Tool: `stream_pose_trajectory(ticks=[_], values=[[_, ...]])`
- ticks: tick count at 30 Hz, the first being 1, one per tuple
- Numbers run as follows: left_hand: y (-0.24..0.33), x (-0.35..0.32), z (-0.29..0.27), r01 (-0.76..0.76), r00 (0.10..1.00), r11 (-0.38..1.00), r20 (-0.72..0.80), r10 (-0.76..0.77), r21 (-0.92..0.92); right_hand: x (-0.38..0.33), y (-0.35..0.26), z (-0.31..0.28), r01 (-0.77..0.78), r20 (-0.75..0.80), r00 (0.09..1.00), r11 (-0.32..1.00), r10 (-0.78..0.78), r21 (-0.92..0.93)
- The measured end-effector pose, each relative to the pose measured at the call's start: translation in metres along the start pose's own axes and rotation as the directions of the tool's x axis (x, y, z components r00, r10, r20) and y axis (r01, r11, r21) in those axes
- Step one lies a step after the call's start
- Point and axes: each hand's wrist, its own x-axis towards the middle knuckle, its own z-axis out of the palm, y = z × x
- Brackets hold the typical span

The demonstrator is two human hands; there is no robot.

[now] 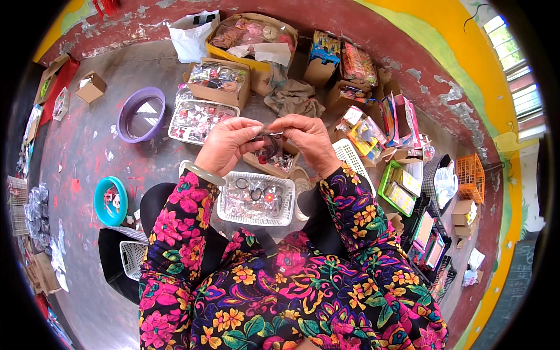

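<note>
Both my hands are raised in front of me, over several containers on the floor. My left hand (227, 144) and my right hand (308, 140) pinch a small clear plastic packet (270, 146) between them, thumbs and fingers pressed together. Something dark and looped, with a bit of red, shows in the packet; its kind is too small to make out. Below my hands a white plastic basket (256, 221) holds small clear packets, some with dark rings that look like hair ties. Just behind it, partly covered by my hands, an open cardboard box (286, 170) holds more small items.
Another white basket (185, 139) full of packets stands at the far left, near a purple basin (121, 125) and a turquoise basin (100, 204). Cardboard boxes (219, 93) line the back wall. On the right are a green basket (396, 201), black crates (438, 256) and an orange crate (470, 178).
</note>
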Motion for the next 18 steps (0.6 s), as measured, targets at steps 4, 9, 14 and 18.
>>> stream_pose_trajectory(ticks=[4, 9, 14, 18], values=[[-0.002, 0.001, -0.005, -0.086, 0.995, 0.995, -0.052, 0.089, 0.058, 0.004, -0.005, 0.0, -0.082, -0.071, 0.992, 0.958, 0.105, 0.273], [-0.005, 0.003, 0.003, -0.131, 0.987, 0.977, -0.066, 0.144, 0.169, 0.007, 0.002, 0.0, -0.177, -0.012, 0.983, 0.957, 0.185, 0.232], [-0.011, 0.007, 0.003, -0.167, 0.985, 0.95, 0.013, 0.17, 0.263, 0.007, 0.011, 0.005, -0.287, -0.019, 0.953, 0.92, 0.303, 0.267], [-0.012, 0.006, 0.0, -0.156, 0.987, 0.949, -0.001, 0.162, 0.274, 0.005, 0.012, 0.007, -0.088, -0.1, 0.989, 0.984, 0.104, 0.153]])
